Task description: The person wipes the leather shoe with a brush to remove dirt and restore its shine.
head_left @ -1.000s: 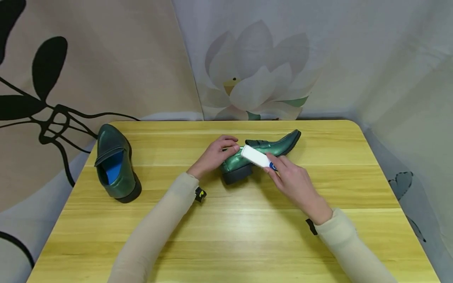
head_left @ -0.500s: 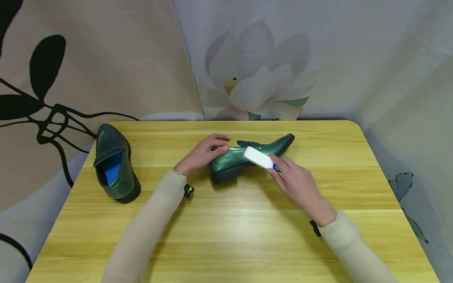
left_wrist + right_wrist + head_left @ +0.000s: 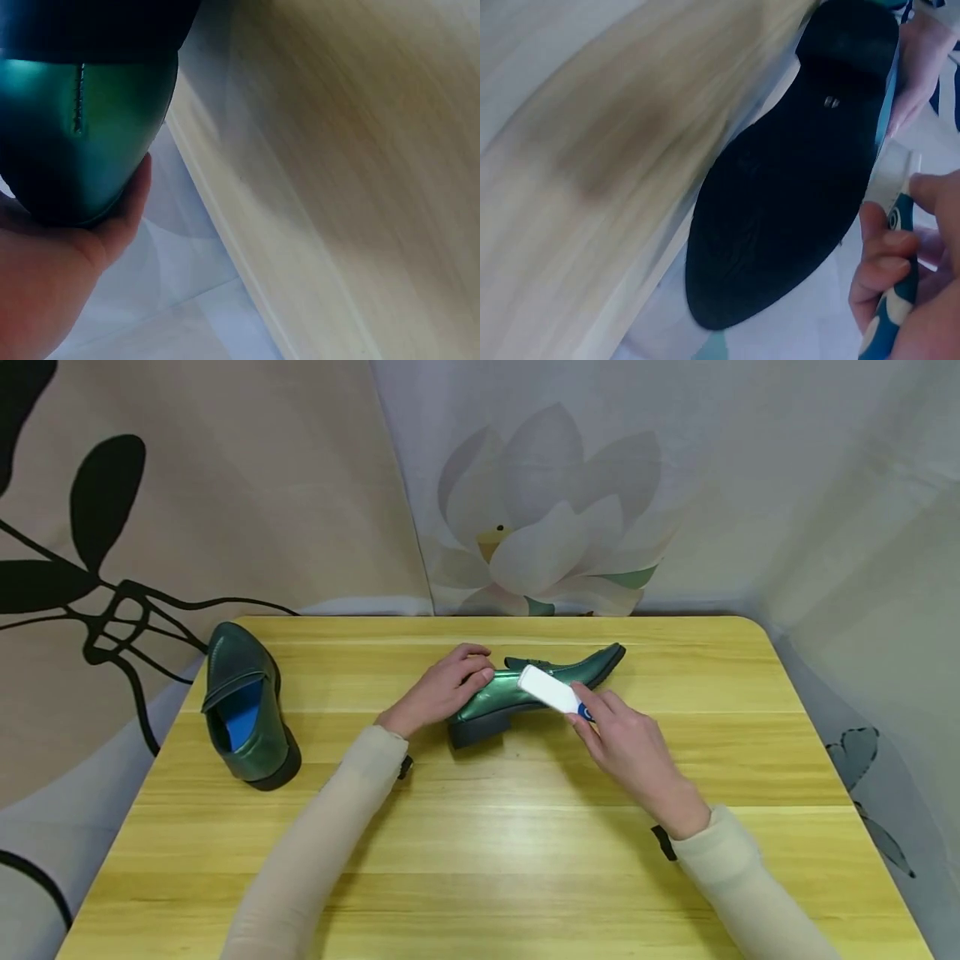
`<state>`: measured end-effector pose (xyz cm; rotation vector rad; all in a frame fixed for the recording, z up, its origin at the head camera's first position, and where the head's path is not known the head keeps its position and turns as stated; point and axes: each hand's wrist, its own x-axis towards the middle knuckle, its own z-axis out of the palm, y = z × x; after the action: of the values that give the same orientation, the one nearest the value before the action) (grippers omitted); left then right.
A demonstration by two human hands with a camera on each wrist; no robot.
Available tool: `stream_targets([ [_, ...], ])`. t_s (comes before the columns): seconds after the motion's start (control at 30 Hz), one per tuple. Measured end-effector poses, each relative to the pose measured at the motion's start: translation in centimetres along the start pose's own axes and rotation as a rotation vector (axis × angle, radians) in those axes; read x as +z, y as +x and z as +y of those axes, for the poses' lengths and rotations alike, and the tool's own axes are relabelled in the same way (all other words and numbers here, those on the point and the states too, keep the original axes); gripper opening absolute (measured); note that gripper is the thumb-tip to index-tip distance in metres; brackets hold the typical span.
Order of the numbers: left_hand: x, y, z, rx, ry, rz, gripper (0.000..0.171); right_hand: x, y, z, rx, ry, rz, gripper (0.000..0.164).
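Note:
A glossy green loafer [image 3: 495, 697] is tilted on its side over the table, its toe pointing right and away. My left hand [image 3: 446, 687] grips it at the heel end; in the left wrist view, the thumb and palm wrap the back of the shoe. With my right hand [image 3: 626, 747] I hold a brush [image 3: 550, 688] by its blue-and-white handle [image 3: 898, 300]. Its white head overlaps the side of the loafer in the head view, so the bristles are mostly hidden. The dark sole [image 3: 780, 187] faces the right wrist camera.
A second green loafer [image 3: 243, 710] with a blue insole stands upright at the table's left edge. The wooden table [image 3: 510, 860] ends at a floral curtain [image 3: 547, 510] behind.
The held loafer and my left hand have shifted left, with the hand edging slightly back right since. The brush has slid a little right along the shoe's side.

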<state>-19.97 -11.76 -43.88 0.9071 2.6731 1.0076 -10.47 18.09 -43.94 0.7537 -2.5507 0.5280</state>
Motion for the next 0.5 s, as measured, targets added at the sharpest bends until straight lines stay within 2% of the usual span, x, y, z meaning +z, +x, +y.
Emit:
stream_targets([
  [0.07, 0.1, -0.1, -0.1, 0.000, -0.023, 0.011, 0.036, 0.3, 0.2, -0.6, -0.045, 0.013, -0.018, 0.048],
  [0.13, 0.1, -0.1, -0.2, -0.003, -0.048, 0.017, 0.035, 0.6, 0.3, -1.1, -0.077, 0.022, -0.040, 0.054],
  [0.23, 0.2, -0.1, -0.3, -0.009, -0.077, 0.014, 0.037, 0.7, 0.4, -1.3, -0.080, 0.016, -0.053, 0.064],
  [0.33, 0.2, -0.1, -0.4, -0.022, -0.099, 0.010, 0.038, 0.3, 0.3, -0.8, -0.025, 0.000, -0.047, 0.054],
  [0.5, 0.2, -0.3, -0.1, -0.013, -0.099, 0.016, 0.036, -0.9, -0.1, 0.9, 0.139, -0.056, -0.018, 0.045],
])
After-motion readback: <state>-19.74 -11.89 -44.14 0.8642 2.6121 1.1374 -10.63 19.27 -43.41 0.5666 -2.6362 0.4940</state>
